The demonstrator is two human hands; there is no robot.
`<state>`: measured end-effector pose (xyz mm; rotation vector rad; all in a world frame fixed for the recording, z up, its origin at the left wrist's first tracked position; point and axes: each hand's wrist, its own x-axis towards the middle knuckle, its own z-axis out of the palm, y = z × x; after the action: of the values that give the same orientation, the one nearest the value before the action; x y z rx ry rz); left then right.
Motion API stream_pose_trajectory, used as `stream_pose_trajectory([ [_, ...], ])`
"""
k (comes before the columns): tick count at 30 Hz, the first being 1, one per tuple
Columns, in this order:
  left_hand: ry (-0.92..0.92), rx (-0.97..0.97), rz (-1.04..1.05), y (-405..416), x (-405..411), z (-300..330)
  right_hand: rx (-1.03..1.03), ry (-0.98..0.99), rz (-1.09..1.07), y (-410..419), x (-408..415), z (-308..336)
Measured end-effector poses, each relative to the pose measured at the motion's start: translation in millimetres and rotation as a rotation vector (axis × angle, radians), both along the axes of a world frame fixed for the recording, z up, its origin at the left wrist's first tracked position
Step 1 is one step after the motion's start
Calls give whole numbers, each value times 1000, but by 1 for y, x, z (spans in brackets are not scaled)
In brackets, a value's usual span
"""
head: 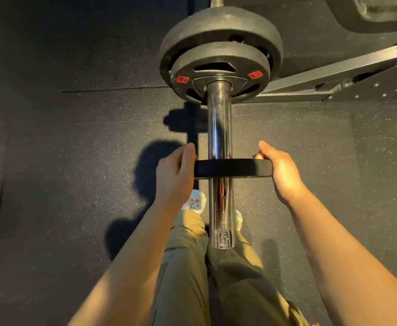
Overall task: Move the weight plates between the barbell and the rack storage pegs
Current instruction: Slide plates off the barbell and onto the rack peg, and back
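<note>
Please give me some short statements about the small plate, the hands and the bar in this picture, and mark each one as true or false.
1. Both hands hold the small plate, the left hand on one side and the right hand on the other. True.
2. The small plate is threaded on the bar sleeve. True.
3. The small plate touches the bigger plates. False: bare sleeve shows between it and the plate with red labels.
4. Only one plate sits at the far end of the sleeve. False: the red-labelled plate sits in front of a larger plate.
5. The small plate lies on the floor. False: it is on the sleeve, above the floor.
</note>
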<state>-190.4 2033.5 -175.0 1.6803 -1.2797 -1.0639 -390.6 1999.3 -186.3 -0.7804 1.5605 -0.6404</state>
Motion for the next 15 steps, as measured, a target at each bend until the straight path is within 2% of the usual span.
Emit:
stream_pose_trajectory([
  [2,81,26,49,1,5,-5,-84,176,193,2,2,15],
  [4,66,59,64,3,13,-11,-231,382,466,5,7,36],
  [6,96,121,66,6,19,-23,-350,545,633,5,21,52],
  [10,465,366,285,10,23,-43,-708,775,622,12,55,53],
  [13,542,411,392,8,18,-47,-729,932,558,18,67,43],
  [15,533,377,397,8,16,-46,-739,951,537,17,67,41],
])
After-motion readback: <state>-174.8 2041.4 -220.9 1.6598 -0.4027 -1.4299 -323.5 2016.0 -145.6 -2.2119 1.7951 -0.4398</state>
